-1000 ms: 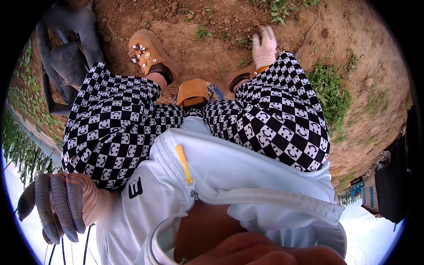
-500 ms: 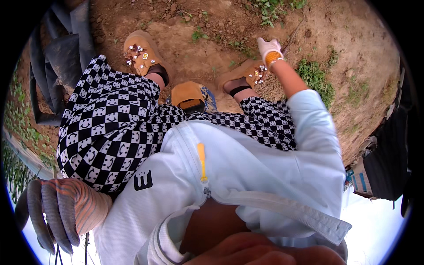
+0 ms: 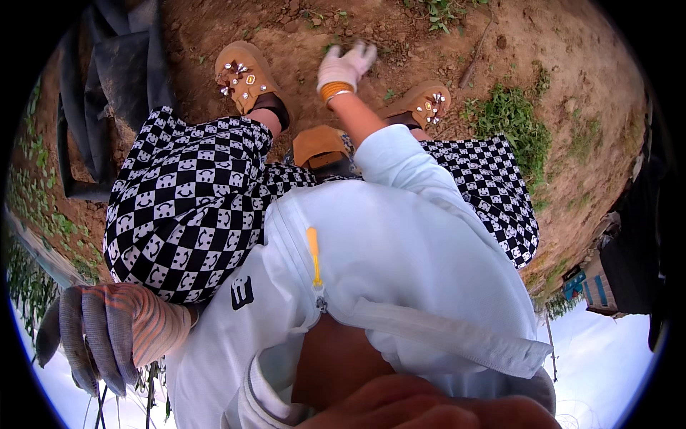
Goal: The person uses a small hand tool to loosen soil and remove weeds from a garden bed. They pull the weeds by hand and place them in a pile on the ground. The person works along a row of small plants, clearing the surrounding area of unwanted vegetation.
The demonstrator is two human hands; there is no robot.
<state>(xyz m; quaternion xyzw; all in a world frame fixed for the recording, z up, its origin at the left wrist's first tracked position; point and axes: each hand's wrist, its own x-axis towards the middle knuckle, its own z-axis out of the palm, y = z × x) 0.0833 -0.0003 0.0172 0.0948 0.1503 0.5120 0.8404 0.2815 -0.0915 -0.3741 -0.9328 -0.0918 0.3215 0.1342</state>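
My right hand (image 3: pixel 348 66), in a pale glove with an orange cuff, reaches over the soil between my two shoes. Its fingers are spread, and I see nothing held in them. By its fingertips grows a small green weed (image 3: pixel 331 44). A slim, dark, stick-like tool (image 3: pixel 469 71) lies on the ground to the right of this hand. At the lower left is my left hand (image 3: pixel 114 329), in a grey glove with an orange-striped back. Its fingers hang loosely apart, with nothing visible in them; the palm is hidden.
My tan shoes (image 3: pixel 246 80) stand on brown soil (image 3: pixel 400 50). Black sheeting or tubing (image 3: pixel 118 86) lies at far left. Leafy weeds (image 3: pixel 507 121) grow on the right, and a tan thing (image 3: pixel 318 145) sits between my legs. A carton (image 3: pixel 607 289) is at the right edge.
My right hand has moved left, away from the near end of the stick-like tool, and its fingers have spread. The left hand has stayed nearly in place.
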